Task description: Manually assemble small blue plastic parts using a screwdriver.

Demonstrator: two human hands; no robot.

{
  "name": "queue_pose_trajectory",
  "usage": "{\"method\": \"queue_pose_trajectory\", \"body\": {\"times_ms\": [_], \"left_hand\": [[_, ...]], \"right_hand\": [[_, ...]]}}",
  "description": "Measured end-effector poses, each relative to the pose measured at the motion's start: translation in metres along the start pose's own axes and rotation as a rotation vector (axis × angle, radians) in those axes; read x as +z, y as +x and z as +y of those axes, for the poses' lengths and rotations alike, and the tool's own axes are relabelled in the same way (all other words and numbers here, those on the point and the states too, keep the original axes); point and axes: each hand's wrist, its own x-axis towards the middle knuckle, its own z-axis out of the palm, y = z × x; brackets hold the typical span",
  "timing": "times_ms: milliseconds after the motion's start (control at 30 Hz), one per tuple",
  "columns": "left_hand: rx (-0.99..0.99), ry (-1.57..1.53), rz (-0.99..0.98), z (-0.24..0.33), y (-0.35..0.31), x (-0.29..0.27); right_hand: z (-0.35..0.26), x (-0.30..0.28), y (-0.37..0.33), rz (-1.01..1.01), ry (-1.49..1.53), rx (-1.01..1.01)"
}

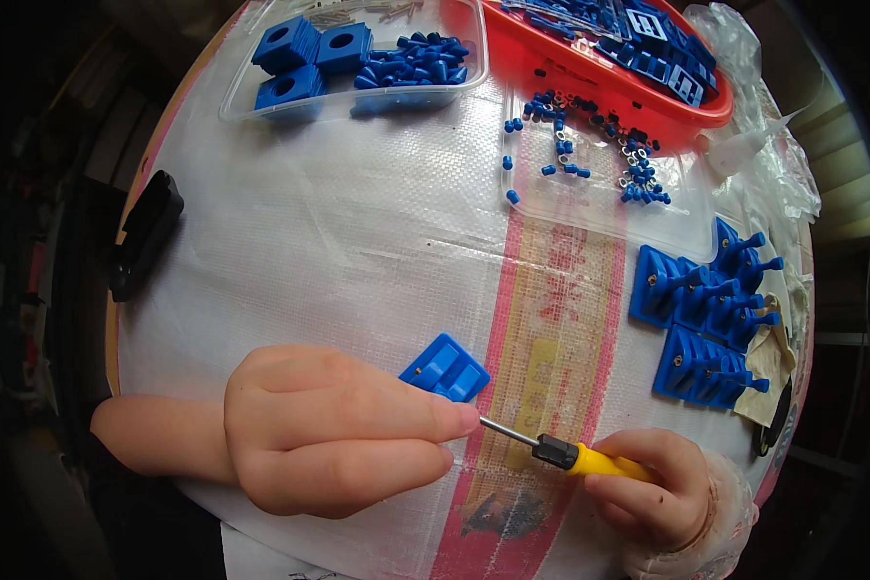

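My left hand [333, 430] is closed, its fingers gripping a blue plastic part [446, 367] with a square plate and a raised middle. A small brass-coloured spot shows near the plate's left corner. My right hand [662, 483] wraps round the yellow handle of a screwdriver [556, 451] with a black collar. The metal shaft points left, and its tip is hidden behind my left fingertips, close to the blue part. At the right stand several blue assembled pieces [700, 362], each a square base with a knobbed stem.
A clear tub [232, 106] holds blue square plates, cone-shaped pieces and screws. Beside it a red basin [720, 111] contains more blue parts. A clear lid [599, 217] carries small blue pieces and rings. A black case [147, 232] lies at the left edge, plastic bags [787, 159] at the right.
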Motion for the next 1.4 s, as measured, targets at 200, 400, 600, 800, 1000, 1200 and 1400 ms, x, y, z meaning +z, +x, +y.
{"method": "queue_pose_trajectory", "body": {"times_ms": [200,400,600,800,1000,1200,1400], "left_hand": [[0.009,0.027,0.016,0.0,0.001,0.002],[-0.004,0.027,0.021,0.0,0.0,0.002],[-0.002,0.023,0.018,0.0,0.001,0.002],[-0.008,0.018,0.026,0.0,0.0,0.002],[0.0,-0.004,0.02,0.0,0.002,0.001],[-0.034,-0.002,0.0,0.0,0.0,0.0],[-0.022,-0.007,0.012,0.0,0.0,0.001]], "right_hand": [[0.001,0.001,-0.001,0.016,0.004,-0.01],[0.001,-0.004,0.0,-0.041,0.038,-0.005],[0.004,0.0,0.001,0.017,0.036,-0.053],[0.0,-0.004,0.004,-0.011,0.005,0.024],[0.0,-0.003,0.001,0.025,0.107,0.003],[0.008,-0.006,0.001,-0.024,-0.022,-0.087],[-0.002,-0.008,0.003,0.002,0.044,0.033]]}}
